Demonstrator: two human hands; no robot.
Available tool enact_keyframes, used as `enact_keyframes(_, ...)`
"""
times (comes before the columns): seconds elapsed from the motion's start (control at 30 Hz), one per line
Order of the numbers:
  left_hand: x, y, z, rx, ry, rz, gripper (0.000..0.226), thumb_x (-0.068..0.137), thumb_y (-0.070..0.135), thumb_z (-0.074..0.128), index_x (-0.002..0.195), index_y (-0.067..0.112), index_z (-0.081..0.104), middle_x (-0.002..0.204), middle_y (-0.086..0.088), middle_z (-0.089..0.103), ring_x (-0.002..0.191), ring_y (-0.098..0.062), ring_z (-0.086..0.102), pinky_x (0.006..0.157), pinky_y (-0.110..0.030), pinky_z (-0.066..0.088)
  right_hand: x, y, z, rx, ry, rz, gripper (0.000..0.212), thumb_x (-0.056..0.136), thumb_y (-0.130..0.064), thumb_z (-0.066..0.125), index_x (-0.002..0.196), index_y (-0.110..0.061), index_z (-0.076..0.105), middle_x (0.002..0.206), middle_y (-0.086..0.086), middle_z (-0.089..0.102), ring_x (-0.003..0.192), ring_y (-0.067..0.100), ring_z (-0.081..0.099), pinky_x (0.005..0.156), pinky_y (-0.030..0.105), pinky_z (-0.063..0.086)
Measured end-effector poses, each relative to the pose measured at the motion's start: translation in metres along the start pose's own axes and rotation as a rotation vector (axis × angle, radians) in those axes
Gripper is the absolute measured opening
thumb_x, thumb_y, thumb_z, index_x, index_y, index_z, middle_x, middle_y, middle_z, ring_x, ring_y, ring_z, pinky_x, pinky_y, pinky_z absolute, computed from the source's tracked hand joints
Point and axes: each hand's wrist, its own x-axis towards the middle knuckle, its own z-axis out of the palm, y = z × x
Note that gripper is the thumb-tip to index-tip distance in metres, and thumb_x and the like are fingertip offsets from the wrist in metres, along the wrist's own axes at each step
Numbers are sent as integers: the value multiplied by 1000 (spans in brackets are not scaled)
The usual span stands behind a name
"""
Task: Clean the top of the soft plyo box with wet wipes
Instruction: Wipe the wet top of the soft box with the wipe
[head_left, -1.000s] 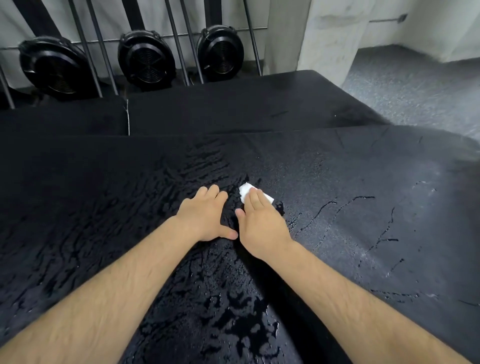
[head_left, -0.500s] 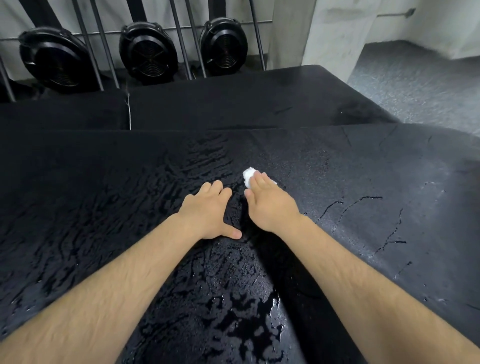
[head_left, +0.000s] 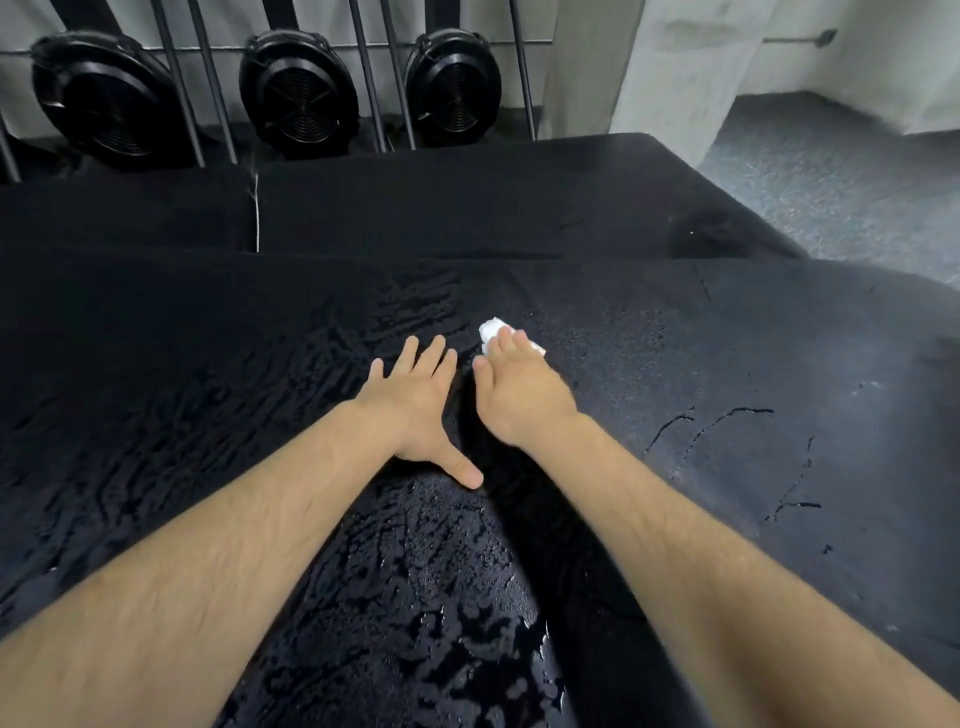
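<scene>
- Pushing farther forward than a second ago, right hand (head_left: 519, 395) presses wet wipe (head_left: 491, 328) flat on soft plyo box top (head_left: 727, 338); grip uncurled.
- Left hand (head_left: 415, 405) stays flat, grip empty.
- Right side looks dry, likely unwiped.

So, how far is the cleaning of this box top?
Done: the black soft plyo box top glistens wet at left and near. In hand: the right hand presses a white wet wipe mid-top; the left hand rests flat. Left: the matte, dry-looking right side.
</scene>
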Motion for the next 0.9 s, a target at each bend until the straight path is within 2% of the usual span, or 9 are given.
enact_keyframes(0.1, 1, -1, 2, -41, 33, 28, 161, 42, 84, 77, 156, 20, -18, 162, 6, -27, 147, -22, -30, 121, -58, -4, -4, -16, 11, -11, -14, -136, 77, 100, -42, -7, 157, -1, 22, 165, 13, 20, 155, 26, 9, 126, 37, 7)
enact_keyframes(0.23, -2, -7, 7, -92, 50, 51, 160, 44, 86, 73, 156, 19, -20, 162, 7, -28, 146, -18, -31, 122, -55, -6, 16, -1, 1, 62, 39, -74, 51, 110, -29, 15, 150, -6, 38, 161, 4, 29, 154, 23, 15, 124, 38, 18)
enact_keyframes(0.4, 0, -8, 10, -136, 55, 78, 161, 43, 85, 76, 154, 24, -23, 161, 11, -30, 146, -16, -33, 122, -54, -9, -7, -17, 6, 112, 51, -180, 52, 110, -30, 19, 156, -8, 33, 165, 6, 26, 155, 19, 13, 125, 28, 7)
enact_keyframes(0.53, -1, -6, 7, -96, 20, 55, 160, 44, 87, 72, 155, 20, -22, 159, 9, -32, 144, -16, -34, 122, -54, -8, 26, 11, -2, 99, 89, -35, 51, 109, -31, 17, 152, -11, 37, 160, 4, 33, 153, 21, 19, 122, 38, 23)
enact_keyframes(0.63, -3, -6, 3, -92, -18, 61, 156, 48, 84, 74, 156, 19, -18, 160, 9, -31, 146, -17, -32, 122, -54, -8, 27, 8, -10, 71, 67, 27, 50, 109, -30, 18, 147, -6, 41, 156, 6, 37, 150, 23, 24, 119, 37, 28)
enact_keyframes(0.7, -2, -13, -10, -130, -44, 72, 146, 55, 75, 80, 159, 21, -8, 164, 9, -20, 150, -16, -22, 124, -51, -1, 8, -6, -6, 29, 71, -34, 50, 109, -31, 21, 143, -5, 46, 152, 7, 43, 147, 23, 30, 116, 38, 32)
enact_keyframes(0.77, 4, -17, -27, -132, -8, 69, 130, 58, 69, 82, 159, 25, 13, 165, 9, 5, 152, -17, 4, 122, -47, 21, -5, -7, -2, 25, 59, -92, 50, 109, -33, 22, 145, -9, 47, 155, 4, 42, 148, 20, 29, 116, 40, 33)
enact_keyframes(0.83, 12, -14, -38, -84, 86, 38, 115, 57, 71, 82, 151, 27, 32, 149, 10, 31, 139, -18, 28, 106, -46, 42, 7, 7, -8, 67, 62, -64, 47, 109, -31, 21, 139, -13, 52, 149, 1, 47, 147, 21, 32, 112, 40, 37)
enact_keyframes(0.9, 21, -4, -41, -60, 135, 20, 111, 56, 72, 81, 146, 26, 36, 138, 7, 35, 131, -20, 32, 100, -44, 45, 26, 24, -13, 71, 71, 11, 48, 109, -32, 18, 140, -13, 48, 149, 1, 43, 148, 21, 29, 110, 42, 38)
